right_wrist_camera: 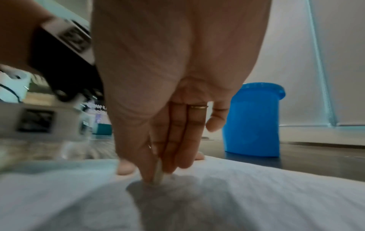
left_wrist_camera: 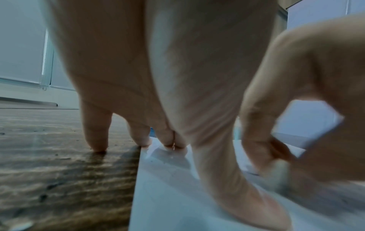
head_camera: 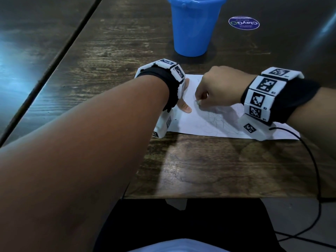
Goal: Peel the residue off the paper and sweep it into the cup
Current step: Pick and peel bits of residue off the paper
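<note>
A white paper (head_camera: 190, 124) with faint pencil scribbles (head_camera: 218, 122) lies on the dark wooden table. My left hand (head_camera: 185, 106) presses its left edge with straight, spread fingers (left_wrist_camera: 94, 132); the thumb lies on the sheet and the outermost fingertip is on the wood. My right hand (head_camera: 214, 86) pinches a small pale lump (right_wrist_camera: 159, 171) between thumb and fingers and holds it against the paper (right_wrist_camera: 276, 195) near the scribbles. The same lump (head_camera: 198, 102) shows just right of the left thumb. A blue cup (head_camera: 192, 28) stands upright beyond the paper, apart from both hands.
A round purple sticker (head_camera: 244, 23) lies on the table right of the cup. A black cable (head_camera: 312, 160) runs from the right wrist over the table's near edge (head_camera: 218, 198). A seam (head_camera: 54, 57) between tabletops crosses at the left.
</note>
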